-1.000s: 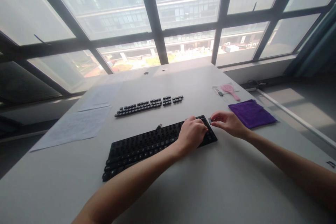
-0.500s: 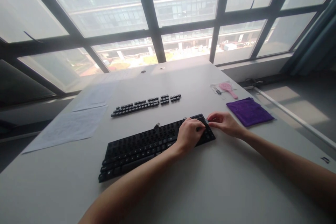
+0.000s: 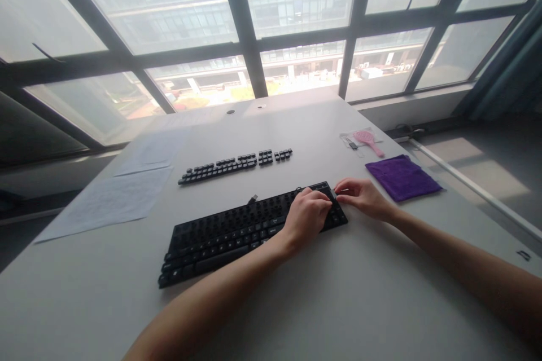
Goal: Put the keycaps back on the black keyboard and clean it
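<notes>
**Two hands meet at the right end of a black keyboard**

One second ago, the small grey thing [image 3: 333, 194] was just off the right side of the black keyboard [image 3: 203, 231]. Now it is at that side, close to the fingers of the left hand [image 3: 307, 214]. The right hand [image 3: 364, 197] has moved in with it. Since half a second ago, the hands look almost the same.

There is one keyboard on the desk [image 3: 254, 316]. Its back rows have no key tops, and its front rows have them. One plug [image 3: 253, 199] is just behind it. Farther back, the loose keys [image 3: 228, 164] sit in three groups, too small to count one by one. On the right are one purple cloth [image 3: 402, 177] and one pink brush [image 3: 365, 138] with one clear bag [image 3: 345, 137]. Two sheets of paper [image 3: 105, 203] show on the left, and there are two round holes [image 3: 230, 112] at the far end.

The right grip is pinched on the small grey thing, thumb and finger closed on it. The left hand is curled over the keyboard's right part, and I can't tell how far open its grip is or if it holds anything.
</notes>
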The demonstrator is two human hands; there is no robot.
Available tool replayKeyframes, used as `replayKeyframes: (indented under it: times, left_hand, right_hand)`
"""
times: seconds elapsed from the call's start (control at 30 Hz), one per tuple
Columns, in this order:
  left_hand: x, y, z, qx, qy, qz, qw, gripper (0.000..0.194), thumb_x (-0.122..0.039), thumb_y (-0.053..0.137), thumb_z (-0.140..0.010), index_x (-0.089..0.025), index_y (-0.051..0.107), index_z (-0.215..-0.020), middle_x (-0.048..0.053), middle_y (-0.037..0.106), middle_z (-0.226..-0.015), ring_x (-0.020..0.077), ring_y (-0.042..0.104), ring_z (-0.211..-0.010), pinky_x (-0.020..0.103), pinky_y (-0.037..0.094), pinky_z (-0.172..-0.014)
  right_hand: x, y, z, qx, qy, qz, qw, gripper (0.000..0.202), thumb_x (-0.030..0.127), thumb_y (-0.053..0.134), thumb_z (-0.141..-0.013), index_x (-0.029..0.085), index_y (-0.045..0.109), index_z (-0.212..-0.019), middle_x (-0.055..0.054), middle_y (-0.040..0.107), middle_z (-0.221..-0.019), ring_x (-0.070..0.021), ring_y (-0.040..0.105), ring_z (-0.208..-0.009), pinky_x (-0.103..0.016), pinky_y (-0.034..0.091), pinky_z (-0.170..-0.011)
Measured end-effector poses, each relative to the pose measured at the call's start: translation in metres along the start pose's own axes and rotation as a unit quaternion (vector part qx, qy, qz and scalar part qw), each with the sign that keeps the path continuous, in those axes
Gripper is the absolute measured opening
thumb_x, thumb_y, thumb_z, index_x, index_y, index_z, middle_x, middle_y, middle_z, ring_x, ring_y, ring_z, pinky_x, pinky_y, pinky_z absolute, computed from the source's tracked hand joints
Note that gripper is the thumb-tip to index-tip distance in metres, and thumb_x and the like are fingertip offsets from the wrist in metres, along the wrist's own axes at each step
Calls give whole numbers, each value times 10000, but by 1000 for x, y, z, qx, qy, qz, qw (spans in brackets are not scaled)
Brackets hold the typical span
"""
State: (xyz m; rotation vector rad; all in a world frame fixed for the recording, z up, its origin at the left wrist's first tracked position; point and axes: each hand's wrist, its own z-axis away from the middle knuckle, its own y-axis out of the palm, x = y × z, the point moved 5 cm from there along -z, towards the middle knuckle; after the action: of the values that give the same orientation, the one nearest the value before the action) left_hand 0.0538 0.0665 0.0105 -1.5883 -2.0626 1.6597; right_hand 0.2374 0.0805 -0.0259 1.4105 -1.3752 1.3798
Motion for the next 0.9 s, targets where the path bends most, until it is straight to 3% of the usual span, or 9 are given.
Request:
replayKeyframes:
  times: [0.23, 0.43, 0.6, 0.73, 0.9]
  left_hand:
    - [14, -3, -6, -28, -125, 137, 982, 147, -117, 730, -828, -233, 819, -848, 21, 798, -913, 190, 735, -883, 330, 547, -914]
    - [14, -4, -8, -20, -138, 154, 978, 153, -111, 733, -823, -238, 818, -823, 10, 800, -895, 184, 739, -875, 325, 537, -933]
    - [13, -2, -6, -28, -109, 110, 988, 131, -136, 737, -841, -241, 816, -839, 26, 794, -918, 197, 719, -895, 379, 499, -995]
    - [8, 0, -4, -22, -47, 58, 997, 123, -166, 698, -893, -216, 808, -876, 44, 782, -942, 194, 667, -883, 345, 518, -915]
    - [-8, 2, 1, 42, 63, -75, 994, 232, -131, 563, -958, -194, 775, -888, 65, 747, -1006, 213, 582, -916, 342, 518, -871]
  right_hand:
    - [-2, -1, 0, -5, -2, 3, 1000, 337, 493, 835, -726, 202, 753, -873, -69, 742, -963, -246, 691, -953, -399, 579, -918]
    - [1, 0, 1, -1, -8, -3, 1000, 305, 458, 827, -746, 202, 758, -896, -67, 739, -968, -241, 691, -954, -395, 576, -921]
    - [1, 0, 2, -1, -3, -4, 1000, 305, 459, 831, -741, 202, 758, -888, -70, 742, -972, -246, 693, -956, -400, 577, -924]
    - [3, 0, 2, -3, -8, -4, 1000, 291, 447, 829, -750, 201, 758, -888, -69, 741, -966, -247, 692, -950, -402, 575, -922]
    - [4, 0, 3, -2, -6, 15, 1000, 300, 456, 814, -764, 195, 751, -899, -70, 739, -966, -247, 687, -954, -394, 576, -908]
